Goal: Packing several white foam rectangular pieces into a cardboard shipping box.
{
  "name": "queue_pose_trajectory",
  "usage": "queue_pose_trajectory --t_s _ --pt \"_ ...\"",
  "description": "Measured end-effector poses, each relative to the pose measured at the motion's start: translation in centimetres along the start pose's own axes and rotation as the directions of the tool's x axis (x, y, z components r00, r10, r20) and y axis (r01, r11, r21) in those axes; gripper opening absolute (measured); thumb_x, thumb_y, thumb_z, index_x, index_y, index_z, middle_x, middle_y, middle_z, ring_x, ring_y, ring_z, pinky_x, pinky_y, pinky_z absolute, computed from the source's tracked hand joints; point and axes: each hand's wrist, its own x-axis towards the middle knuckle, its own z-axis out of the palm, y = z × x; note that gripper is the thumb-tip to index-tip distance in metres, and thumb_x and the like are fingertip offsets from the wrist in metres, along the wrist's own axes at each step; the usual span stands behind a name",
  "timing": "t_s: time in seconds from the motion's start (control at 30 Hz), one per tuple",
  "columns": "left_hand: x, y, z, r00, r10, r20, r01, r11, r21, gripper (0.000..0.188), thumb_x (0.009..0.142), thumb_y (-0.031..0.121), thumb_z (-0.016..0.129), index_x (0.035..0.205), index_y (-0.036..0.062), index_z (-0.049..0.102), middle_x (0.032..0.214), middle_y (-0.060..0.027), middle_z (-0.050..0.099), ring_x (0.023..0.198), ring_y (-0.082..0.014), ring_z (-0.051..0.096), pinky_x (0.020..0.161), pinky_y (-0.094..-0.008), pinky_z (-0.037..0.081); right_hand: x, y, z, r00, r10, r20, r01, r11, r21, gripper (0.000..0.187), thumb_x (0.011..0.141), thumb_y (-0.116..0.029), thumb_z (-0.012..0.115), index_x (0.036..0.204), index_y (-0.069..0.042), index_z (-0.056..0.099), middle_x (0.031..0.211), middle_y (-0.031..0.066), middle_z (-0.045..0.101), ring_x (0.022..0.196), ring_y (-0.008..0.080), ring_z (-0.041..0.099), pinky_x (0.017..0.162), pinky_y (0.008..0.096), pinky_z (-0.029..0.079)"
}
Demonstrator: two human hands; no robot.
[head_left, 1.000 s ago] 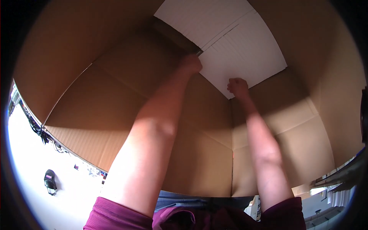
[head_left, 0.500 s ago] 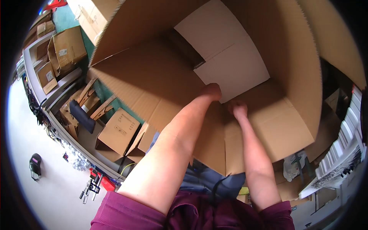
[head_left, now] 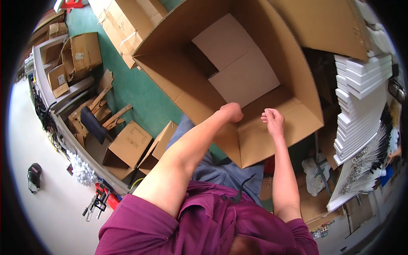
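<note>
Below my chest, the big open cardboard box (head_left: 255, 140) tilts toward me. My left hand (head_left: 231, 112) is curled over its near rim, gripping it; my right hand (head_left: 273, 120), loosely fisted, rests just beside, on the same edge. White sheets (head_left: 238, 63) line the bottom.

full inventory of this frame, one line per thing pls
Large open cardboard box: one, brown, centre, both hands at its near rim.
White card sheets: two, overlapping, on the box bottom.
Smaller cardboard boxes: several, brown, on the floor and shelving to the left.
Floor: green, left of the big box.
Flat white boxes: a stack, right edge.
Hand tool: one, red and black, lower left.
Small black device: one, far left on the pale surface.
Left hand: fingers curled, on the box's near rim.
Right hand: fingers curled, at the same rim.
Sleeves: magenta, bottom.
</note>
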Motion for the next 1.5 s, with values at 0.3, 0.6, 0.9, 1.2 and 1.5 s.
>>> queue_pose_trajectory --t_s 0.3,0.6,0.9,1.2,1.5 --pt "-3.2 -3.5 4.1 0.990 0.019 -0.140 -0.007 0.997 0.082 0.035 0.088 0.031 0.054 0.091 0.0021 0.073 0.103 -0.0165 0.070 0.099 -0.0332 0.067 0.082 -0.0435 0.055 -8.3 -4.4 -7.0 0.888 -0.343 -0.305 0.317 0.939 -0.133 0.018 0.095 -0.012 0.059 0.096 0.004 0.066 0.082 0.0109 0.071 0.075 0.0173 0.070 0.069 0.0292 0.056" --pt "-11.2 -0.6 2.7 0.978 -0.096 -0.184 0.122 0.983 0.136 0.037 0.088 0.029 0.051 0.109 0.0005 0.063 0.106 -0.0236 0.067 0.104 -0.0387 0.063 0.090 -0.0470 0.051 -14.9 -7.9 -19.5 0.314 -0.723 -0.616 0.508 0.676 -0.534 0.013 0.095 -0.008 0.059 0.088 0.001 0.066 0.079 0.0095 0.070 0.072 0.0189 0.068 0.068 0.0295 0.055" --pt "-12.2 4.2 5.3 0.957 -0.079 -0.279 0.091 0.995 0.031 0.043 0.086 0.031 0.058 0.116 0.0005 0.063 0.107 -0.0247 0.067 0.102 -0.0385 0.064 0.090 -0.0444 0.052 -13.1 -0.2 -34.9 0.172 -0.323 -0.930 0.487 0.849 -0.205 0.023 0.101 -0.015 0.054 0.104 0.005 0.064 0.094 0.0096 0.070 0.087 0.0146 0.066 0.081 0.0277 0.053" --pt "-12.9 8.5 4.0 0.956 0.061 -0.287 -0.067 0.998 -0.010 0.038 0.087 0.028 0.061 0.110 -0.0019 0.065 0.099 -0.0238 0.069 0.095 -0.0374 0.068 0.084 -0.0416 0.054 -9.8 4.0 -37.5 0.357 -0.318 -0.878 0.251 0.938 -0.238 0.029 0.094 -0.028 0.063 0.100 -0.001 0.068 0.087 0.0132 0.071 0.083 0.0195 0.069 0.077 0.0335 0.052" --pt "-10.7 23.2 -12.7 0.597 0.033 -0.801 -0.570 0.720 -0.396 0.066 0.087 0.036 0.073 0.130 -0.0076 0.048 0.115 -0.0195 0.060 0.105 -0.0236 0.058 0.093 -0.0347 0.047 -11.2 1.9 -33.8 0.509 -0.228 -0.830 0.413 0.911 0.003 0.033 0.099 -0.028 0.058 0.112 0.002 0.064 0.097 0.0078 0.069 0.086 0.0142 0.066 0.080 0.0289 0.052"
